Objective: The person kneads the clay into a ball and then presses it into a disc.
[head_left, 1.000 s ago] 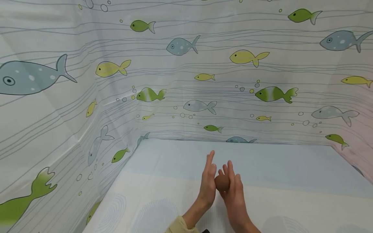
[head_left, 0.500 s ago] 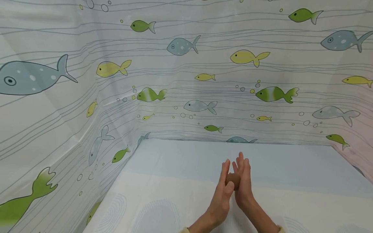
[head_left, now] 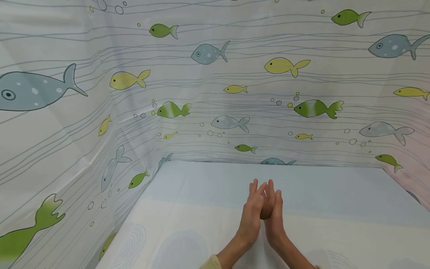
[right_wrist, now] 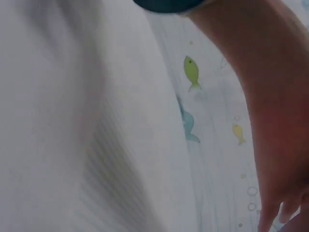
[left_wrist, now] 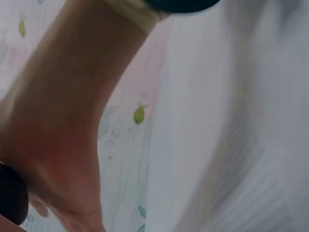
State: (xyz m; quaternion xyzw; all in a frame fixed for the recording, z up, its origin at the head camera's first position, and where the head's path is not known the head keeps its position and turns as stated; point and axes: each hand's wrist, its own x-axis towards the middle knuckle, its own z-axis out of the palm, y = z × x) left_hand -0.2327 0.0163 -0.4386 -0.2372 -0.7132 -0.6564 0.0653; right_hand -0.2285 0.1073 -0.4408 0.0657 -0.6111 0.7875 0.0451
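Between the two palms sits a brown ball [head_left: 265, 213], in the lower middle of the head view, held above the bed-like surface. My left hand [head_left: 251, 216] presses it from the left, its fingers fairly straight and pointing up and away. From the other side my right hand [head_left: 275, 220] presses it, also with extended fingers. The fingers partly cover the ball's upper half. In the left wrist view a dark rounded part of the ball [left_wrist: 12, 195] shows at the left edge beside a palm. The right wrist view shows a wrist and fingers at the right, the ball not plainly visible.
A pale blue and white patterned cloth [head_left: 188, 194] covers the flat surface under the hands. Fish-printed curtain walls [head_left: 215, 101] stand at the back and left, with a pinkish stretch [head_left: 414, 149] at the right. A dark teal band [left_wrist: 183, 5] crosses the top of the left wrist view.
Both hands moved right with the ball, then slightly back left. The palms slide against each other: the left hand drew back, then forward again. More of the ball is covered now.
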